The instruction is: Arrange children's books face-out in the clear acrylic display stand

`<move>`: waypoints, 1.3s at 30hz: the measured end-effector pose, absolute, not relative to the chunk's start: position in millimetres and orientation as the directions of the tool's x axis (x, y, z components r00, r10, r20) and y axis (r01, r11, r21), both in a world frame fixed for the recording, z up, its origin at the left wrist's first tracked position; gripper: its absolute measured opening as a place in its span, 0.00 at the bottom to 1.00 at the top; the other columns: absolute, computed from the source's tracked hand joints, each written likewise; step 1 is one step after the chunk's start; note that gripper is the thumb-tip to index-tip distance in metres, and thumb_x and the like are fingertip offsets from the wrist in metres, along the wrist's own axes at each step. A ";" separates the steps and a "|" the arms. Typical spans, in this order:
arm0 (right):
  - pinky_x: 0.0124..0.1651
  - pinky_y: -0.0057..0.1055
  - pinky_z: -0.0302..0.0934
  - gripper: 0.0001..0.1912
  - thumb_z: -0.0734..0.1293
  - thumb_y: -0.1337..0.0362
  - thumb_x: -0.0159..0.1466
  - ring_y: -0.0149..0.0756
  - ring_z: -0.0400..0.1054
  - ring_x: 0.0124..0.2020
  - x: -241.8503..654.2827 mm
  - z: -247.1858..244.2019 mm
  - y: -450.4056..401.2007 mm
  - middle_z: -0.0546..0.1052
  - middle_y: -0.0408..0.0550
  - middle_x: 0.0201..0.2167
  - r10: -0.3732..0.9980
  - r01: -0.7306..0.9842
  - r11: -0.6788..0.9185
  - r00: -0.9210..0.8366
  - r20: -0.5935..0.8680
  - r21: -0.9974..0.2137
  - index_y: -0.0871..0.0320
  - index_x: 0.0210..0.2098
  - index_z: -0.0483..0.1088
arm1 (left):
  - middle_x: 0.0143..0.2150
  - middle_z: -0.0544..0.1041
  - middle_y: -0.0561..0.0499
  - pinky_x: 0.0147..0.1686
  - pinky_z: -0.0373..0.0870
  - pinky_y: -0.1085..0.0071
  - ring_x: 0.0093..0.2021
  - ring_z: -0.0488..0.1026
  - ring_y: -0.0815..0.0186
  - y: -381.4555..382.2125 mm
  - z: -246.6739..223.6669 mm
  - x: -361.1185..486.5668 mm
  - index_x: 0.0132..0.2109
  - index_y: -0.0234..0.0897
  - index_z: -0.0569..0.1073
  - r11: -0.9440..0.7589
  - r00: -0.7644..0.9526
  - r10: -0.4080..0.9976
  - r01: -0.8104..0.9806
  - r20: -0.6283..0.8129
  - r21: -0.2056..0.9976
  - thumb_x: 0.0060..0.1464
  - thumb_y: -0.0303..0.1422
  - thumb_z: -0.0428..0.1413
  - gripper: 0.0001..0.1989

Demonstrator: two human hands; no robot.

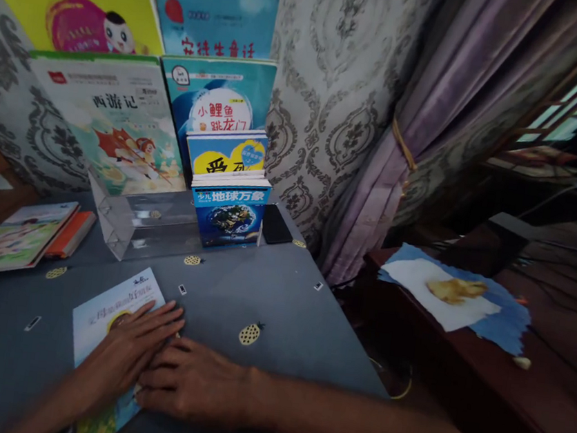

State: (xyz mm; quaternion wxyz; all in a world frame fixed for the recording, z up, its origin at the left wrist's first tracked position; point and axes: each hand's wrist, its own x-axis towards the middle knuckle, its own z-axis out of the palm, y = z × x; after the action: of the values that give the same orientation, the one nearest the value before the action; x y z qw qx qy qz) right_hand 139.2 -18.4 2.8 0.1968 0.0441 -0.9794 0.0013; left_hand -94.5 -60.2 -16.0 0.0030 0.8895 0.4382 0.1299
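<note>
A light-blue booklet (98, 334) with a picture cover lies slanted on the grey table, partly covered by both hands. My left hand (142, 335) rests flat across its cover, fingers stretched toward the right edge. From the right comes my right hand (191, 379), its bent fingers gripping the booklet's right edge close against my left hand. Its fingertips are partly hidden. Behind the booklet stands a clear tiered rack (149, 228) holding several children's books, among them a white-and-green book (132, 129) and a small blue book with a globe (231, 217).
At the left lie a picture book (18, 238) and an orange book (72, 235). A dark flat object (276, 224) sits beside the rack. Right of the grey table (285, 341), past a gap, a dark red surface (439, 359) bears a blue cloth (504, 314). A purple curtain (414, 119) hangs behind.
</note>
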 end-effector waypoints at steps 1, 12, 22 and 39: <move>0.57 0.37 0.61 0.10 0.63 0.65 0.75 0.34 0.68 0.54 139.3 2.8 -18.4 0.80 0.40 0.53 -0.087 -0.085 0.996 -0.920 0.383 0.022 0.56 0.52 0.74 | 0.68 0.71 0.50 0.66 0.67 0.53 0.69 0.67 0.57 -60.2 -17.1 -94.6 0.69 0.51 0.67 -0.614 0.576 0.780 0.780 0.245 0.119 0.67 0.32 0.46 0.25; 0.59 0.38 0.58 0.11 0.65 0.66 0.71 0.36 0.67 0.54 140.4 2.7 -20.5 0.80 0.43 0.53 -0.059 -0.079 0.996 -0.938 0.343 -0.044 0.57 0.52 0.73 | 0.63 0.77 0.47 0.60 0.74 0.66 0.61 0.76 0.61 -69.6 -5.0 -87.5 0.61 0.44 0.76 -0.535 0.462 0.792 0.840 0.399 0.091 0.68 0.33 0.47 0.20; 0.55 0.33 0.60 0.09 0.64 0.65 0.72 0.37 0.69 0.47 114.8 14.2 -28.0 0.82 0.46 0.45 0.070 -0.006 0.979 -0.932 0.356 -0.206 0.59 0.43 0.77 | 0.63 0.77 0.43 0.63 0.70 0.54 0.62 0.74 0.55 -82.2 -18.7 -158.3 0.60 0.40 0.76 -0.285 0.213 0.892 0.950 0.399 0.131 0.70 0.40 0.42 0.23; 0.72 0.55 0.52 0.28 0.63 0.58 0.72 0.56 0.54 0.73 27.4 -3.1 11.7 0.63 0.68 0.70 0.534 0.442 0.819 -0.820 0.204 -0.366 0.69 0.66 0.65 | 0.49 0.80 0.43 0.54 0.72 0.54 0.50 0.76 0.52 -80.9 4.8 -164.9 0.54 0.39 0.76 0.022 -0.160 0.936 0.916 0.315 0.401 0.64 0.38 0.47 0.19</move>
State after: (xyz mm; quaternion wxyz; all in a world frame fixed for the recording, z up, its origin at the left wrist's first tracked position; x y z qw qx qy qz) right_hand 27.4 11.7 -3.1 0.1503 -0.2593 -0.9417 0.1529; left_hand -164.9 -80.9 4.8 0.0187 0.6477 0.7146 0.2636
